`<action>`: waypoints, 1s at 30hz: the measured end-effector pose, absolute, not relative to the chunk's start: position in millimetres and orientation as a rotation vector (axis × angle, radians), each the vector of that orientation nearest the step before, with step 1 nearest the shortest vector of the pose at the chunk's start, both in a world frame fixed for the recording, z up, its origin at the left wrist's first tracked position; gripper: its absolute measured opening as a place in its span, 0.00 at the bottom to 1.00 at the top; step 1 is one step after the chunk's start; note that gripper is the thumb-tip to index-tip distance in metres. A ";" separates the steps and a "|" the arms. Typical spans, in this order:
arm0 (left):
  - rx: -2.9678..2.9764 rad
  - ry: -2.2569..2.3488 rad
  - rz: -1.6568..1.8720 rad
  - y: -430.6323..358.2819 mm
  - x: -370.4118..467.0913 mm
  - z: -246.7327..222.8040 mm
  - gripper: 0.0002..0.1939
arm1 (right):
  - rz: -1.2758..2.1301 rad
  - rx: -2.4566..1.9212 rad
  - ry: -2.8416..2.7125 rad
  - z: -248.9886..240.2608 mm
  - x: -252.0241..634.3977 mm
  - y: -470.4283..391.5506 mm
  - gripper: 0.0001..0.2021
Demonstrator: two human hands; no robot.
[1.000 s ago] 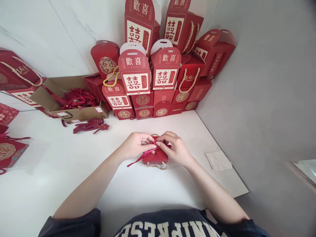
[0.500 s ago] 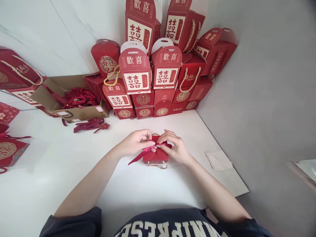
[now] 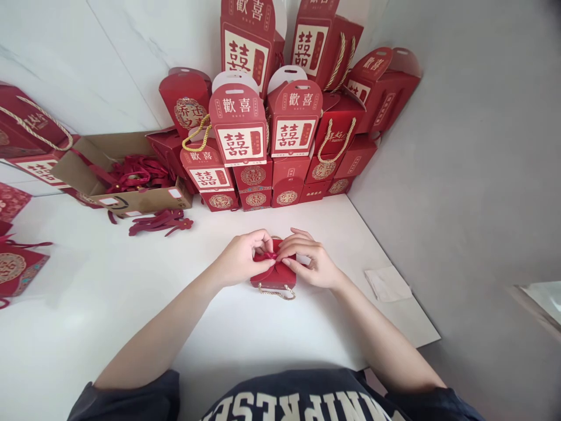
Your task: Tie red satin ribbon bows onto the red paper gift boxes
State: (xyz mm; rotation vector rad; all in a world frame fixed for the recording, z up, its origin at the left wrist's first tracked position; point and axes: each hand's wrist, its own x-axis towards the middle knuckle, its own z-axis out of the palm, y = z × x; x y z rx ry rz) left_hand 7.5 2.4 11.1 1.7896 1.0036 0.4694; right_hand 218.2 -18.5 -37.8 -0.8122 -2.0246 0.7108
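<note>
A small red gift box (image 3: 280, 278) with twisted cream rope handles (image 3: 284, 295) lies on the white table in front of me. On its top sits a red ribbon (image 3: 268, 255), bunched at the middle of the lid. My left hand (image 3: 248, 257) pinches the ribbon from the left between thumb and fingers. From the right, my right hand (image 3: 309, 257) has its thumb and forefinger pinched at the same knot, with its other fingers curved over the box. The fingers hide part of the ribbon and the lid.
Red gift boxes (image 3: 243, 149) are stacked against the back wall. A cardboard box (image 3: 144, 202) of red ribbons stands at the back left, with a bundle of ribbons (image 3: 160, 222) before it. A white paper (image 3: 388, 283) lies right, near the grey wall (image 3: 473, 175).
The long ribbon tail that stuck out at the left has gone from sight. My left hand has turned and closed in on the knot, while the right hand stays near it.
</note>
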 end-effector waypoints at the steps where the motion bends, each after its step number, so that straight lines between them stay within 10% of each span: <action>1: 1.887 1.044 0.492 -0.2 9.2 11.5 0.06 | 0.718 -0.822 -2.007 -39.0 218.1 -17.9 0.05; 30: 2.528 0.944 0.903 -2.1 16.6 -14.5 0.06 | 1.310 -0.969 -1.539 -46.3 215.8 -12.9 0.08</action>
